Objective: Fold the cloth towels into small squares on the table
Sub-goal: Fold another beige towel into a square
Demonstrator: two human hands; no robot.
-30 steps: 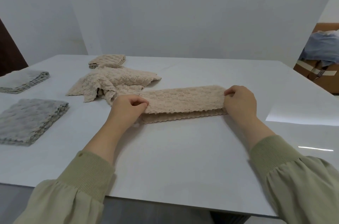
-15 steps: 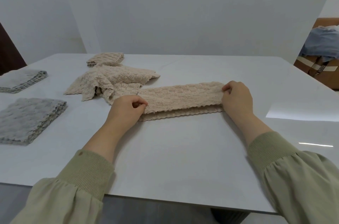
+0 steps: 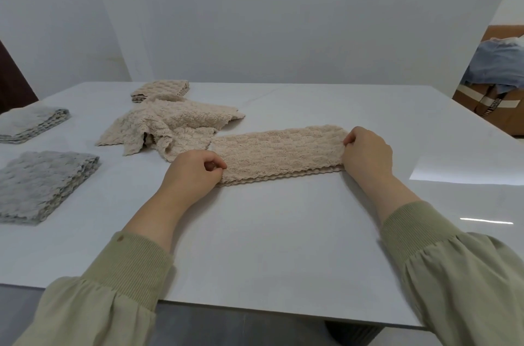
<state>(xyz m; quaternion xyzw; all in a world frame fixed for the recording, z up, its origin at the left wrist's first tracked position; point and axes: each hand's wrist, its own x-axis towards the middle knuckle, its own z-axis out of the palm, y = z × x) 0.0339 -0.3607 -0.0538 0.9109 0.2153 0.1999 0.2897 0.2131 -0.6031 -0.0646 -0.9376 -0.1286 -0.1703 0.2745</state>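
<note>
A long beige waffle-textured cloth towel strip (image 3: 279, 151), doubled lengthwise, lies flat across the middle of the white tabletop (image 3: 269, 246). The left hand (image 3: 192, 172) pinches its left end with curled fingers. The right hand (image 3: 367, 151) grips the right end in the same way. The likely next move is to bring one end over to the other, and the risk lies there. The lower layer's scalloped edge already peeks out along the near side, so a careless lift could let the layers slide apart and leave a lopsided square. The strip's left end also sits just beside a crumpled beige towel (image 3: 170, 127), which could snag and get dragged along. A folded beige square (image 3: 160, 89) and two folded grey towel squares (image 3: 42, 184) (image 3: 31, 123) lie further left. The only container is a brown cardboard box (image 3: 510, 115) beyond the table's right edge, with blue-grey fabric (image 3: 499, 62) heaped at its top; what lies deeper inside is hidden.
</note>
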